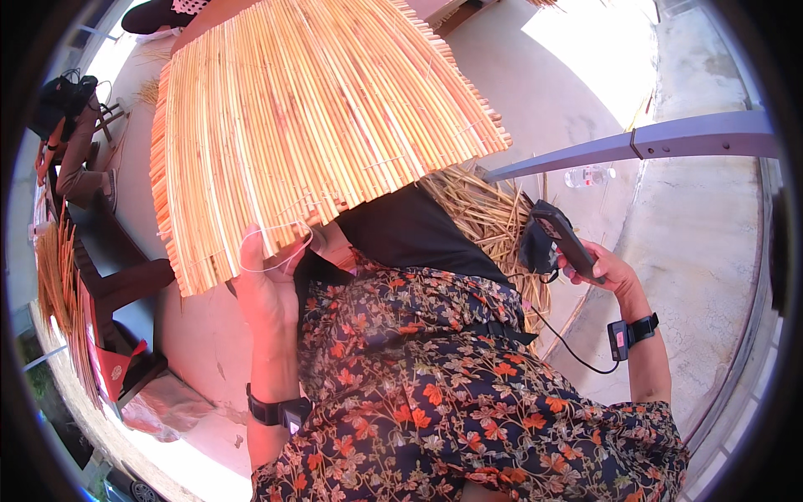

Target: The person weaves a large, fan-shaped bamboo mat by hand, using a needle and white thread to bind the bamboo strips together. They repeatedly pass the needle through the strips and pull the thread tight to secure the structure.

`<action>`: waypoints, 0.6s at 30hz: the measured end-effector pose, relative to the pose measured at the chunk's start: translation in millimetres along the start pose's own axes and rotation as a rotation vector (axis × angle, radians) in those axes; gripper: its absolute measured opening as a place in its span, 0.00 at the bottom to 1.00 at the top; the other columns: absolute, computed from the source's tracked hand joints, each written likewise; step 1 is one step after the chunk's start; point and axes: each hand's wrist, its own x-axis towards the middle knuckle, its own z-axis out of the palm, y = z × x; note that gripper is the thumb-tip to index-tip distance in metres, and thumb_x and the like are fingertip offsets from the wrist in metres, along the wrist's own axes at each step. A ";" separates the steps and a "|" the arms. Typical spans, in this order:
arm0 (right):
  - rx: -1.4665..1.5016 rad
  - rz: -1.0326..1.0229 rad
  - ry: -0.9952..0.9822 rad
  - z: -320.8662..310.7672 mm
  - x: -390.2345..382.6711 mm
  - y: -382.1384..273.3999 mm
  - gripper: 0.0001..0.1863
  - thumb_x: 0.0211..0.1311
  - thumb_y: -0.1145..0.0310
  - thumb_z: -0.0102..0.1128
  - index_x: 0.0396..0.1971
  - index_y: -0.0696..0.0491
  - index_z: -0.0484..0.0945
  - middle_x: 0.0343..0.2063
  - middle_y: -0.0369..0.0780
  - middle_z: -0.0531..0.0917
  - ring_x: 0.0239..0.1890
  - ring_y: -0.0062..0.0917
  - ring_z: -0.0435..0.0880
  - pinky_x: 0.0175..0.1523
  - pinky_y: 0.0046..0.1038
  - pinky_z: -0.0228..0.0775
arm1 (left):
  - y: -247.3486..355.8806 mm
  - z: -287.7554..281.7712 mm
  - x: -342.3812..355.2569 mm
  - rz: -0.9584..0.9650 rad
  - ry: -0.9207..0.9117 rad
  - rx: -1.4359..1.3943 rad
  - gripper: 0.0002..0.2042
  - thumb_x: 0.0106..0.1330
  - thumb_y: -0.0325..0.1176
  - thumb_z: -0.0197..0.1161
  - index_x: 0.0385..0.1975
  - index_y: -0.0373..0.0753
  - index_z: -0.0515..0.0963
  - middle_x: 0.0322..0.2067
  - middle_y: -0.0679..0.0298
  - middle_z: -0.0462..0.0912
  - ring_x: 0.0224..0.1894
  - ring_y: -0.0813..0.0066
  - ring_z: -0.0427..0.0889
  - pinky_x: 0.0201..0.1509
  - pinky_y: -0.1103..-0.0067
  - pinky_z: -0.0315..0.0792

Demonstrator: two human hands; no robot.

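Observation:
A mat of straight, straw-coloured reeds [309, 109] bound with thin thread fills the upper middle. My left hand [272, 272] grips its near edge, the fingers partly hidden by the reeds. A loop of white string [288, 227] runs across these fingers. Out to the right, my right hand [606, 266] is closed around a dark, slim, rectangular device [570, 243], apart from the mat. A black pouch-like thing [538, 243] sits against that device; a black cable hangs below it and leads toward my right wrist.
Loose reeds [473, 205] are heaped past my lap. A grey-blue metal bar [669, 138] crosses at the right, near a clear plastic bottle [590, 176] on the floor. Dark wooden furniture [117, 280] and a reed bundle [58, 276] stand at left. Another person [79, 159] sits at far left.

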 end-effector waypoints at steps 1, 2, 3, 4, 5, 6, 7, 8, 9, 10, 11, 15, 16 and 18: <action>-0.001 -0.082 -0.074 33.2 16.4 -9.5 0.50 0.29 0.55 0.80 0.58 0.55 0.67 0.43 0.36 0.77 0.41 0.20 0.77 0.45 0.22 0.70 | 0.0 2.0 0.6 0.001 -0.017 0.002 0.21 0.67 0.41 0.61 0.54 0.35 0.71 0.43 0.54 0.82 0.38 0.62 0.85 0.41 0.73 0.82; -0.015 -0.160 -0.103 69.9 35.4 -22.5 0.55 0.26 0.56 0.83 0.61 0.55 0.64 0.45 0.35 0.76 0.45 0.21 0.76 0.52 0.25 0.67 | -1.1 0.4 1.5 0.000 -0.024 -0.005 0.21 0.67 0.41 0.61 0.54 0.35 0.71 0.44 0.54 0.82 0.38 0.62 0.85 0.41 0.73 0.82; -0.105 -0.227 -0.172 93.8 56.2 -28.1 0.58 0.26 0.56 0.83 0.63 0.55 0.60 0.51 0.37 0.73 0.51 0.22 0.73 0.55 0.26 0.66 | 0.3 1.3 0.8 0.007 -0.030 -0.002 0.21 0.67 0.41 0.61 0.54 0.35 0.71 0.44 0.55 0.82 0.38 0.62 0.85 0.41 0.73 0.82; -0.152 -0.321 -0.130 133.2 70.9 -37.6 0.61 0.28 0.56 0.83 0.65 0.57 0.56 0.57 0.40 0.69 0.56 0.22 0.69 0.61 0.27 0.62 | -0.8 2.8 0.7 0.002 -0.029 -0.005 0.21 0.67 0.41 0.61 0.54 0.35 0.71 0.44 0.55 0.82 0.38 0.62 0.85 0.41 0.73 0.81; -0.231 -0.363 -0.127 162.2 84.1 -43.2 0.63 0.29 0.57 0.82 0.68 0.58 0.51 0.62 0.42 0.64 0.62 0.26 0.65 0.67 0.30 0.54 | -2.8 3.8 0.8 0.000 -0.021 -0.016 0.21 0.67 0.41 0.61 0.54 0.36 0.70 0.44 0.55 0.82 0.38 0.62 0.85 0.42 0.73 0.81; -0.309 -0.431 -0.077 180.5 99.6 -40.8 0.63 0.32 0.59 0.81 0.69 0.58 0.48 0.64 0.43 0.63 0.66 0.30 0.61 0.71 0.32 0.47 | -2.1 4.5 1.2 -0.003 -0.004 -0.025 0.21 0.66 0.40 0.61 0.54 0.36 0.70 0.44 0.55 0.82 0.38 0.62 0.85 0.42 0.73 0.81; -0.452 -0.457 -0.083 201.7 109.5 -49.2 0.67 0.29 0.58 0.84 0.70 0.55 0.48 0.67 0.40 0.57 0.66 0.27 0.62 0.67 0.30 0.55 | -2.4 5.8 0.2 -0.004 0.005 -0.048 0.20 0.66 0.39 0.61 0.54 0.36 0.71 0.44 0.57 0.82 0.39 0.64 0.85 0.41 0.74 0.81; -0.631 -0.564 -0.099 218.5 116.1 -56.0 0.62 0.32 0.59 0.82 0.69 0.56 0.51 0.66 0.41 0.60 0.67 0.29 0.62 0.70 0.30 0.49 | -2.1 9.0 -1.8 -0.006 0.016 -0.068 0.19 0.66 0.38 0.62 0.53 0.36 0.71 0.44 0.59 0.81 0.40 0.66 0.85 0.40 0.74 0.81; -0.714 -0.575 -0.091 234.2 119.3 -60.9 0.61 0.33 0.58 0.81 0.69 0.56 0.52 0.65 0.43 0.62 0.67 0.31 0.62 0.70 0.31 0.51 | -2.7 11.1 -2.6 -0.008 0.027 -0.088 0.19 0.65 0.36 0.62 0.53 0.36 0.72 0.43 0.61 0.81 0.41 0.68 0.84 0.40 0.74 0.81; -0.794 -0.588 -0.081 244.2 119.8 -62.9 0.60 0.34 0.58 0.80 0.68 0.56 0.53 0.64 0.45 0.64 0.67 0.33 0.63 0.70 0.31 0.52 | -3.5 12.5 -2.4 0.007 0.022 -0.107 0.18 0.65 0.35 0.62 0.53 0.37 0.72 0.44 0.61 0.81 0.40 0.70 0.84 0.39 0.75 0.81; -0.869 -0.610 -0.048 248.9 120.3 -61.3 0.59 0.34 0.58 0.80 0.68 0.56 0.54 0.64 0.46 0.65 0.67 0.34 0.64 0.69 0.32 0.53 | -4.5 13.6 -1.3 0.022 0.018 -0.125 0.18 0.65 0.34 0.62 0.53 0.38 0.72 0.44 0.62 0.81 0.39 0.71 0.83 0.37 0.76 0.80; -1.067 -0.647 0.043 259.6 119.4 -60.4 0.58 0.33 0.57 0.80 0.67 0.56 0.55 0.62 0.49 0.67 0.65 0.39 0.67 0.68 0.35 0.58 | -3.0 14.6 -0.9 0.071 0.011 -0.103 0.21 0.67 0.33 0.58 0.58 0.36 0.66 0.50 0.59 0.77 0.46 0.69 0.80 0.47 0.74 0.77; -1.090 -0.643 0.055 259.9 118.5 -60.6 0.58 0.33 0.57 0.80 0.67 0.56 0.55 0.62 0.49 0.68 0.65 0.40 0.67 0.67 0.36 0.59 | -3.3 14.8 -0.4 0.072 0.003 -0.112 0.21 0.67 0.32 0.58 0.59 0.35 0.65 0.50 0.59 0.77 0.47 0.68 0.80 0.48 0.74 0.78; -1.138 -0.648 0.071 261.1 117.1 -59.3 0.58 0.33 0.56 0.80 0.67 0.55 0.56 0.62 0.48 0.68 0.64 0.41 0.67 0.67 0.36 0.60 | -3.4 17.8 -1.1 0.071 -0.004 -0.156 0.20 0.67 0.31 0.58 0.57 0.36 0.66 0.48 0.60 0.78 0.45 0.70 0.81 0.43 0.76 0.79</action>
